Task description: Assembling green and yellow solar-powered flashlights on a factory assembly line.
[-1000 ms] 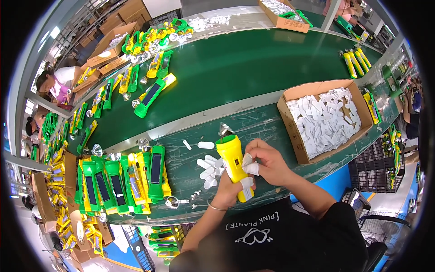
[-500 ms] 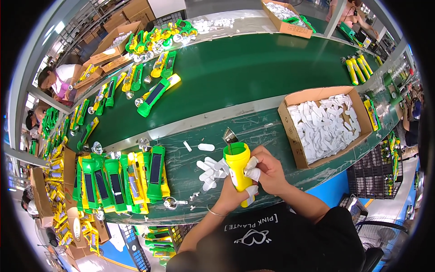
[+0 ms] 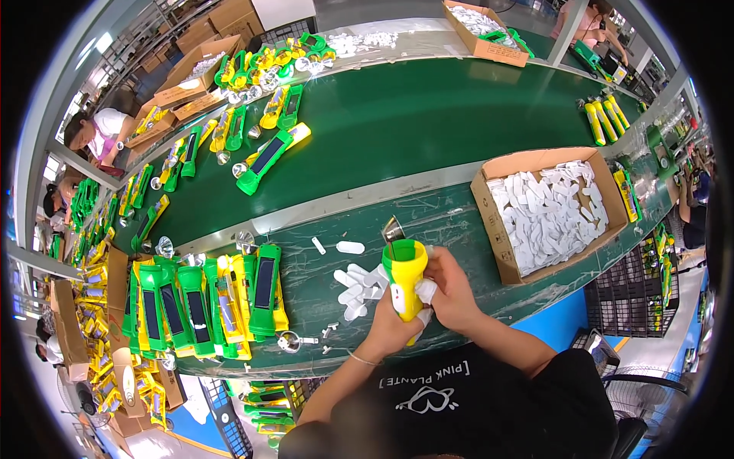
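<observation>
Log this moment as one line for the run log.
left hand: holds yellow-green flashlight | right hand: grips same flashlight | beside: white plastic pieces on green bench | right: cardboard box of white parts

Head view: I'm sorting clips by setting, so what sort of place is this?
Most likely a factory assembly line for torches: a long green belt, rows of green and yellow torches, and a box of white parts, with one torch held in both hands.
</observation>
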Motion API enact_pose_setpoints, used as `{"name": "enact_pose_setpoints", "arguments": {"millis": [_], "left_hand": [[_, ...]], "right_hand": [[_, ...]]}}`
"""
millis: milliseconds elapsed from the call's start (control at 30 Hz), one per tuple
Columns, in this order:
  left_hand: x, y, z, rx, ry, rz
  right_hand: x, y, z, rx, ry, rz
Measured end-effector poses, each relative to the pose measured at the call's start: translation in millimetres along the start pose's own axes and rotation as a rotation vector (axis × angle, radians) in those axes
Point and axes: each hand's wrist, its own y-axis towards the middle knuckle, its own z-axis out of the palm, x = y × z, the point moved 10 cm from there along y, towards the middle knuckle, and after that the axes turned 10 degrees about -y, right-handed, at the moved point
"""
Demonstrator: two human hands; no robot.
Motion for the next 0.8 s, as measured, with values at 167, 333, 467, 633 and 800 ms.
{"name": "enact_pose_setpoints", "arguments": {"millis": [167,333,467,633,800], "left_hand": [[12.4,0.7,11.7,0.046,-0.471,-0.178],[17.5,1.1,10.6,0.032,-0.540,-0.188],[7.5,7.1,10.5,0.031,-0.511,-0.197],[-12.6,31.1,15.3,0.114,-0.514,-0.189],[-65.8,102.4,-31.5,-0.032,-0.268,0.224]], "right_hand": [[4.3,9.9,19.5,0.173,0.083,0.073],[-0.8,9.7,21.0,0.193,0.121,0.102],[0.4,15.4,19.6,0.226,0.144,0.125],[18.4,42.3,6.3,0.191,-0.046,0.065],[96.4,147.1,-17.1,0.099,-0.245,-0.130]]}}
